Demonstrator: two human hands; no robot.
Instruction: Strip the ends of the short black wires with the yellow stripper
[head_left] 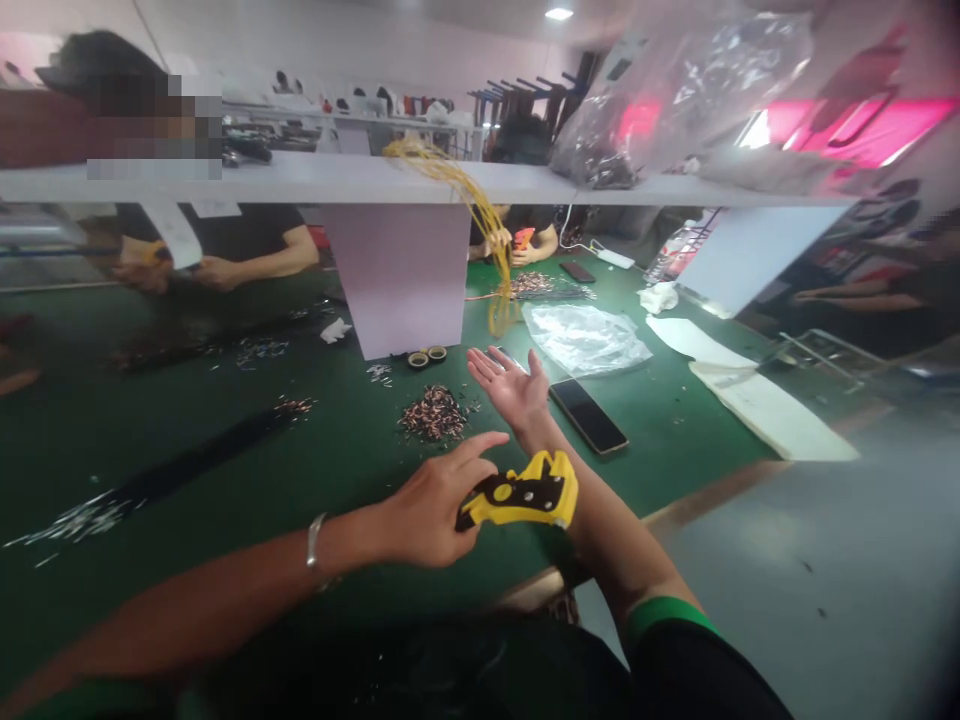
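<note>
My left hand (427, 505) is wrapped round a yellow and black wire stripper (525, 497), its index finger stretched out. The tool's head points right, in front of my right forearm. Palm up and fingers spread, my right hand (517, 390) holds nothing. It is raised over the green table (360, 450). Just left of it lies a small heap of black and copper-coloured cut bits (435, 413). A long bundle of dark wires (202, 450) with bare silvery ends lies farther left. Beside my right wrist is a black phone (589, 415).
A white shelf (255, 185) spans the table on panels (405, 280); yellow wires (487, 215) hang from it. Two tape rolls (427, 357) sit by one panel. A clear plastic bag (589, 338) and pale paper sheets (772, 410) lie right. Co-workers (262, 250) sit opposite.
</note>
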